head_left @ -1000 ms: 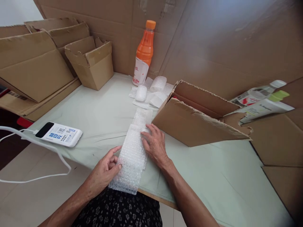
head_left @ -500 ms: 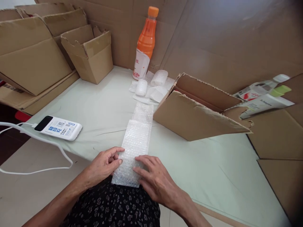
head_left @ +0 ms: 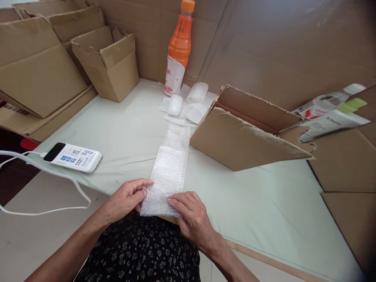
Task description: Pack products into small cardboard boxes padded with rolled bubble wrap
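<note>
A long strip of clear bubble wrap [head_left: 168,166] lies on the pale green cloth, its near end at the table's front edge. A doubled layer covers its near part, and a single layer shows at the far end. At the left edge of the strip, my left hand [head_left: 128,197] grips the wrap with bent fingers, the index stretched along it. My right hand [head_left: 190,215] holds the near right corner, fingers on top and the thumb low at the edge. Beyond the strip lie two small bubble-wrap rolls [head_left: 175,105] on loose wrap pieces.
An orange drink bottle [head_left: 179,47] stands at the back. An open cardboard box [head_left: 249,145] sits right of the strip, with cardboard boxes [head_left: 117,74] at the far left. A white power bank [head_left: 79,158] with a cable lies left. A bottle and tube [head_left: 331,121] lean at the right.
The near end of the bubble wrap has come up from over the lap to the table edge. Both hands have shifted slightly with it, and the view has tilted a little.
</note>
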{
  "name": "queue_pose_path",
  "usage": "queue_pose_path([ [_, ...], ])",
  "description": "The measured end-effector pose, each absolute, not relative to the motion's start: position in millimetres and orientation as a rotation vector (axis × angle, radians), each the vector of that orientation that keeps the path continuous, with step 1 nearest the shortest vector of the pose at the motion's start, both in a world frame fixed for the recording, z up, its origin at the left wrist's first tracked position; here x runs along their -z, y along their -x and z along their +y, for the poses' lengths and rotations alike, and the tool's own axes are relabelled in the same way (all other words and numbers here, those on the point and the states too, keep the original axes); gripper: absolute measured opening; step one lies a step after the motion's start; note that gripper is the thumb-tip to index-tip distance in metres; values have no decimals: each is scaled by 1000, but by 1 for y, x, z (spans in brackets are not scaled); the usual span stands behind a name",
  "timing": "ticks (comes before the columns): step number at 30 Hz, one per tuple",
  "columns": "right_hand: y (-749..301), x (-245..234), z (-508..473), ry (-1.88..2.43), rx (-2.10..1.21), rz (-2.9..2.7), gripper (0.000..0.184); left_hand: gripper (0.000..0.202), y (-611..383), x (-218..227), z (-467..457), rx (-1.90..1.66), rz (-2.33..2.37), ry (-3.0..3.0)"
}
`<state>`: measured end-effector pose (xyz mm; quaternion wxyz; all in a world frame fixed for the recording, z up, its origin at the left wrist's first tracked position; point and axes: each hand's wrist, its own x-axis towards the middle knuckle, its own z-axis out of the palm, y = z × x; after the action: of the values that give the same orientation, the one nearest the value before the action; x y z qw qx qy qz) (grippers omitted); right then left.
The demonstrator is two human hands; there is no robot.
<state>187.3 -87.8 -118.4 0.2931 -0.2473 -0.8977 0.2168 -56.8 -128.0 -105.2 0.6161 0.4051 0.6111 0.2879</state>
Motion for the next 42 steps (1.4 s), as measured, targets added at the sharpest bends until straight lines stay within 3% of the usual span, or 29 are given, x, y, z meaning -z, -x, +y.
queue_pose_path([
  [7,-175,106,-67,850,-807,-2210,22,47,69,92,-133,-841,1611,-1062],
  [11,-169,111,-52,1058,-855,-2173,22,43,60,92,-126,-834,1508,-1048],
  [15,-168,115,-44,1122,-642,-2199,34,30,47,101,-111,-921,1527,-1113],
  [22,-185,103,-67,917,-298,-2289,33,40,44,117,-101,-940,1634,-1144],
  [34,-186,118,-63,833,-220,-2662,24,41,39,109,-94,-699,1846,-1494],
  [42,-181,130,-55,781,-174,-2572,23,34,37,110,-117,-1086,1962,-1895],
])
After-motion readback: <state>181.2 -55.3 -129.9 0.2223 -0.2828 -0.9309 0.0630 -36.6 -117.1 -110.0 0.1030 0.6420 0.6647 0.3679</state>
